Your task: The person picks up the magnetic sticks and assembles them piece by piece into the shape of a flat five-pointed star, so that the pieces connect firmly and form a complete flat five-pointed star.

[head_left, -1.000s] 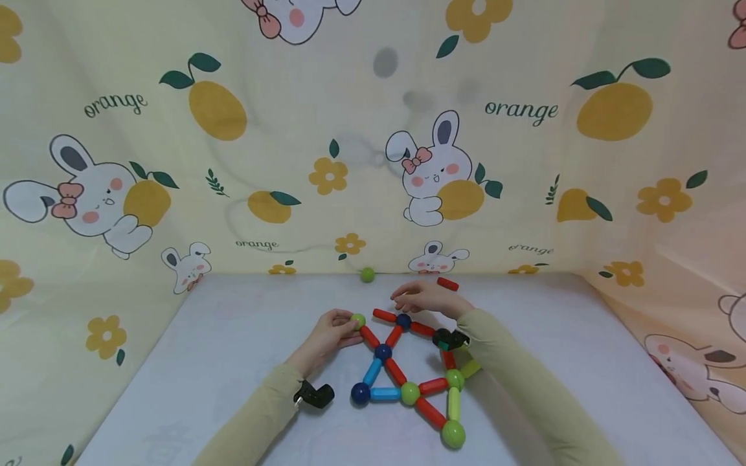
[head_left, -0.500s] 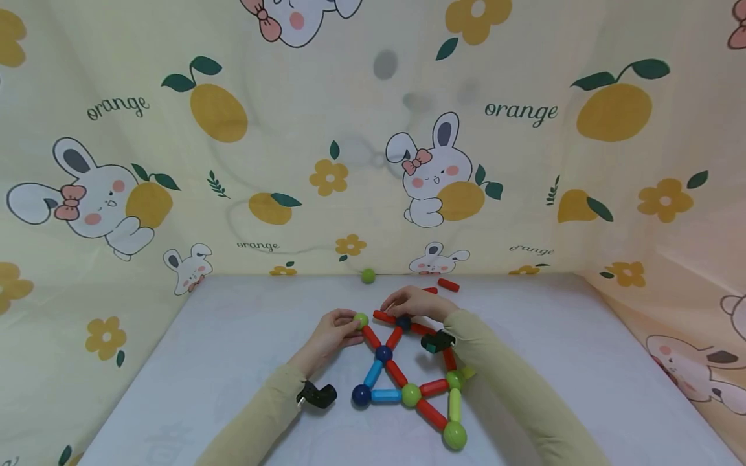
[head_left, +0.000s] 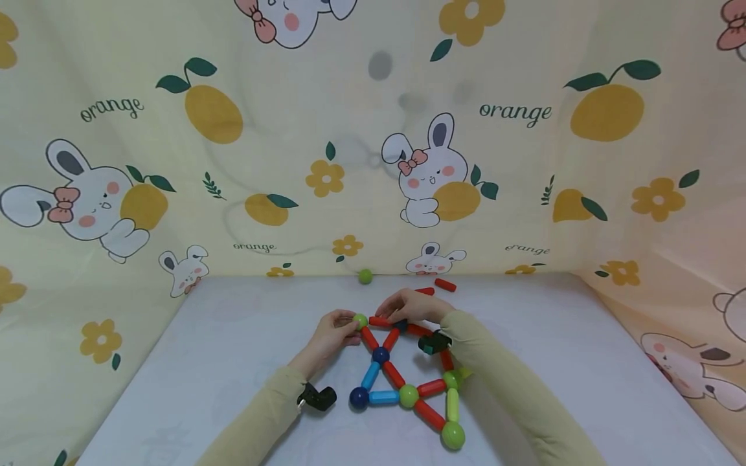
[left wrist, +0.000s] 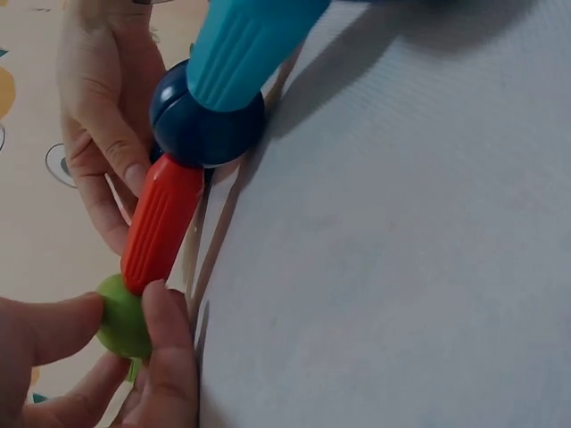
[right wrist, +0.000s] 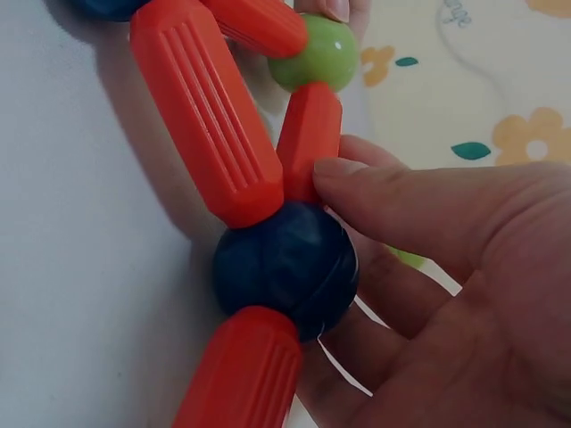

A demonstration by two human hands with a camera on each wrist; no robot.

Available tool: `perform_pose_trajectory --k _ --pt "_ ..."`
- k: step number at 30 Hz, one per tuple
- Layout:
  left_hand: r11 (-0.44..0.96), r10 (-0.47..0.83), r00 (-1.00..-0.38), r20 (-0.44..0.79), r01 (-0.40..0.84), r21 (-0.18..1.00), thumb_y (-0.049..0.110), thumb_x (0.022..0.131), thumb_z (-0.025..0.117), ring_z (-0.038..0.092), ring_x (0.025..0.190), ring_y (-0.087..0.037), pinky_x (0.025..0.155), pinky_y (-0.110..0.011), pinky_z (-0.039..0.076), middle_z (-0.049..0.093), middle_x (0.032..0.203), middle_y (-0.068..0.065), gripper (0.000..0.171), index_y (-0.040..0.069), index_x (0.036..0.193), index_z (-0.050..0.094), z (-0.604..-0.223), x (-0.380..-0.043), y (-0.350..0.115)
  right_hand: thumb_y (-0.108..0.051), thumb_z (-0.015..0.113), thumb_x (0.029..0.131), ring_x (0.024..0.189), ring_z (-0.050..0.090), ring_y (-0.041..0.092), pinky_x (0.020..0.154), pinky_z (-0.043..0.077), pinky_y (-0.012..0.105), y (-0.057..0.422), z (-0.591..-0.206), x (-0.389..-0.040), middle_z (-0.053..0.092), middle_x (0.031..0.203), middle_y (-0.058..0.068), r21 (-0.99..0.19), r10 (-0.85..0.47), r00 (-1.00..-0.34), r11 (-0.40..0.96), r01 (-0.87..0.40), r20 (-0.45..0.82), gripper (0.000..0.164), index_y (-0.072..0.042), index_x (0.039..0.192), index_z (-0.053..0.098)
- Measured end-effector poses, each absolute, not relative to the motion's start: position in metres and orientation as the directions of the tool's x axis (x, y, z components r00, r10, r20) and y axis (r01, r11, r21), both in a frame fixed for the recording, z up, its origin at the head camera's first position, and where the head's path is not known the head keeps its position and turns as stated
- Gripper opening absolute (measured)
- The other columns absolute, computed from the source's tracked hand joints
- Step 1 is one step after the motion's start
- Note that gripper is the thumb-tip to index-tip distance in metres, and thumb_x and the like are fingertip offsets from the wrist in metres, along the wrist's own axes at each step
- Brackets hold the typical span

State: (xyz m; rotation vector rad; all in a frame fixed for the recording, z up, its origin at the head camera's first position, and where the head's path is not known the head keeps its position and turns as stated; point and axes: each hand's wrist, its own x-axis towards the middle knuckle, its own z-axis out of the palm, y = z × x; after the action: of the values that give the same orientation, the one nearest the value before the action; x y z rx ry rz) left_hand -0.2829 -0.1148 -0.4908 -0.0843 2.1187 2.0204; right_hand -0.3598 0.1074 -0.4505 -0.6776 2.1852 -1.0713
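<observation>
In the head view my left hand [head_left: 327, 338] pinches a green ball [head_left: 360, 321] between thumb and fingertips. From this ball a red rod [left wrist: 162, 223] leads to a dark blue ball [left wrist: 207, 125]. My right hand [head_left: 410, 305] grips another red rod [right wrist: 310, 138], its thumb on the side. One end of that rod sits at a dark blue ball [right wrist: 285, 267]. Its other end meets the green ball in the right wrist view. Both pieces belong to a flat frame of balls and rods on the table, with blue rods [head_left: 384, 397] and a light green rod [head_left: 452, 405].
A loose green ball [head_left: 364, 276] lies at the table's back edge by the patterned cloth [head_left: 326, 129]. Two loose red rods lie behind my right hand, one being the right-hand rod [head_left: 445, 285]. The white table [head_left: 233, 362] extends around the frame.
My right hand has come down and left and taken hold of the red rod, whose end has swung to the green ball. My left hand stays on that ball.
</observation>
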Motion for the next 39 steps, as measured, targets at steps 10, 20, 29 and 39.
perform_pose_trajectory --k 10,20,29,39 --pt "0.158 0.085 -0.982 -0.171 -0.157 0.975 0.008 0.096 0.056 0.064 0.08 -0.021 0.072 -0.03 0.057 0.06 0.108 -0.018 0.03 -0.005 0.123 0.053 -0.485 -0.279 -0.113 -0.012 0.06 0.095 0.101 0.056 0.019 0.093 0.045 0.037 0.112 -0.454 -0.361 0.066 0.107 0.001 -0.829 -0.663 -0.693 0.532 -0.172 -0.283 0.025 -0.011 0.119 0.066" --pt "0.145 0.195 -0.955 -0.222 -0.195 0.97 0.02 0.098 0.056 0.066 0.093 -0.025 0.08 -0.033 0.056 0.06 0.118 -0.019 0.044 -0.003 0.134 0.048 -0.481 -0.26 -0.13 -0.011 0.056 0.096 0.105 0.057 0.022 0.091 0.049 0.036 0.135 -0.452 -0.36 0.064 0.118 0.007 -0.879 -0.667 -0.69 0.467 -0.095 -0.28 0.03 -0.005 0.125 0.06" --pt "0.134 0.406 -0.865 -0.295 -0.262 0.956 0.022 0.098 0.056 0.064 0.101 -0.028 0.086 -0.038 0.053 0.06 0.12 -0.017 0.046 -0.004 0.135 0.047 -0.475 -0.211 -0.141 -0.006 0.056 0.095 0.106 0.058 0.023 0.092 0.048 0.036 0.144 -0.451 -0.359 0.064 0.116 0.007 -0.886 -0.667 -0.683 0.46 -0.064 -0.297 0.033 -0.005 0.128 0.058" --pt "0.27 0.352 -0.913 -0.204 -0.11 0.957 0.01 0.077 0.08 0.066 0.094 -0.023 0.081 -0.037 0.055 0.067 0.103 -0.007 0.045 0.001 0.117 0.061 -0.483 -0.186 -0.126 -0.006 0.056 0.095 0.107 0.058 0.023 0.092 0.048 0.037 0.144 -0.452 -0.357 0.064 0.117 0.009 -0.892 -0.672 -0.678 0.449 -0.055 -0.297 0.035 -0.002 0.13 0.056"
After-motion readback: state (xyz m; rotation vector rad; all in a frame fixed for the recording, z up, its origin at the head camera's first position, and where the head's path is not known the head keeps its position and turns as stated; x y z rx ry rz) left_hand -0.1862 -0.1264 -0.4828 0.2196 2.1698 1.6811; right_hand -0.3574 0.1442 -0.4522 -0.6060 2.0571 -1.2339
